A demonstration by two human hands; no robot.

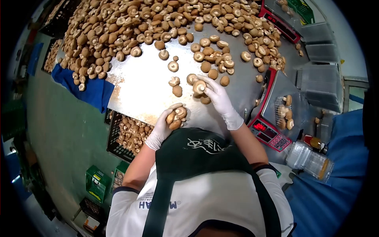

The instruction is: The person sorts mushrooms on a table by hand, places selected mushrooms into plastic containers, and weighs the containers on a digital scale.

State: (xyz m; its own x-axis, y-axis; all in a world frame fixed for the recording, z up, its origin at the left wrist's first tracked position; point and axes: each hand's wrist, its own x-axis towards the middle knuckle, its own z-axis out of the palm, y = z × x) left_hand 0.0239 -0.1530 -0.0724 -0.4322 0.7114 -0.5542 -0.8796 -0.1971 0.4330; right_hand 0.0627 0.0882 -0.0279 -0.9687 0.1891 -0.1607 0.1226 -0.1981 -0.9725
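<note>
My left hand, in a white glove, is closed around several brown mushrooms close to the dark green apron. Also gloved, my right hand grips a mushroom with its pale stem turned up, above the metal table. Another mushroom shows by its fingertips; whether it is held too, I cannot tell. Just below that hand lies a brown mushroom cap. Loose mushrooms lie on the table between the hands and the big heap.
A red scale at right bears a clear plastic tray with mushrooms. Clear containers are stacked beyond it, and others lie nearer. A black crate of mushrooms stands below the table's left edge, near a blue cloth.
</note>
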